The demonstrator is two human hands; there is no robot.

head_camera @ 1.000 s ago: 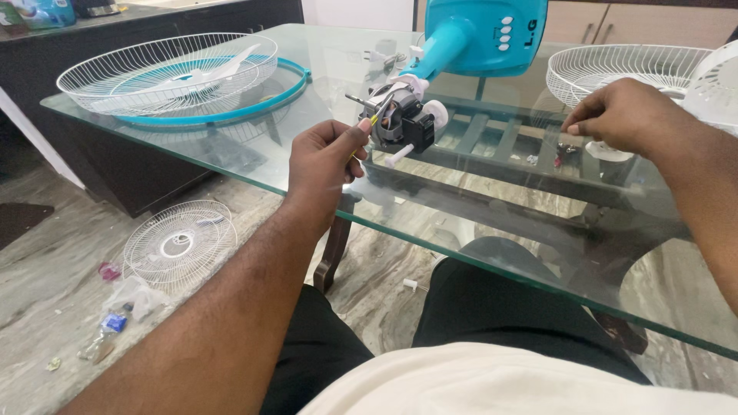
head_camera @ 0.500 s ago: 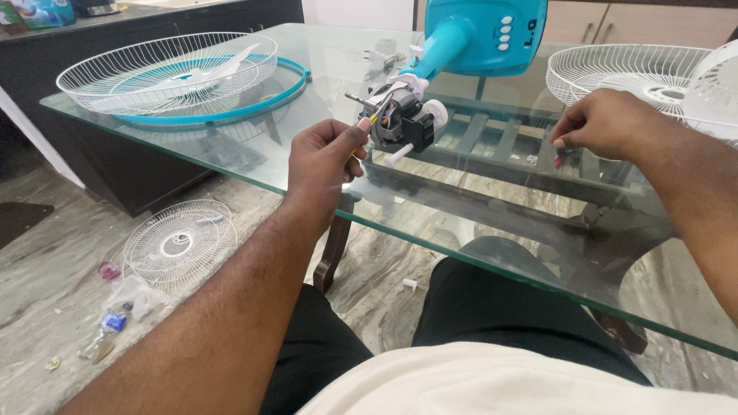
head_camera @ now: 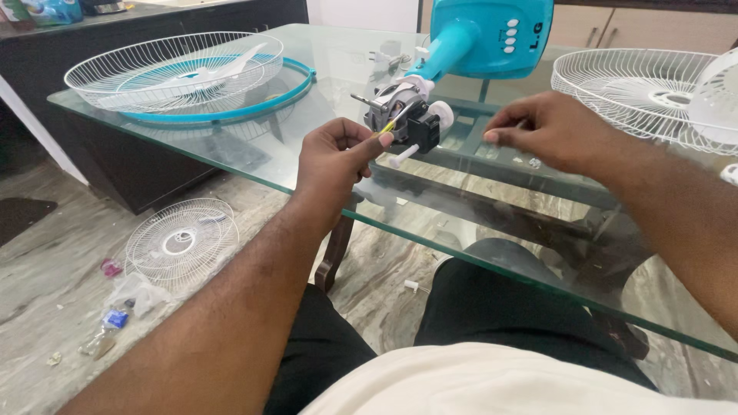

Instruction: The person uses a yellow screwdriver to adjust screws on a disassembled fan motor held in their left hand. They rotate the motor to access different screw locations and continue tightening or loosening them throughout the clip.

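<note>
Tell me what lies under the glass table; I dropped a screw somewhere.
Through the glass table show a dark wooden frame, marble floor with a small white piece, and the person's knees. Floor beneath the knees is hidden.

A home: glass dining table (head_camera: 231,165), marble floor (head_camera: 46,307) (littered).

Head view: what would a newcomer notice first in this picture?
First the bare fan motor in the middle of the glass table, with the left hand pinching a thin yellow tool against it. The right hand hovers just to the motor's right, fingers pinched together. A white wire guard lies at the table's far left, and a smaller guard lies on the floor below.
</note>
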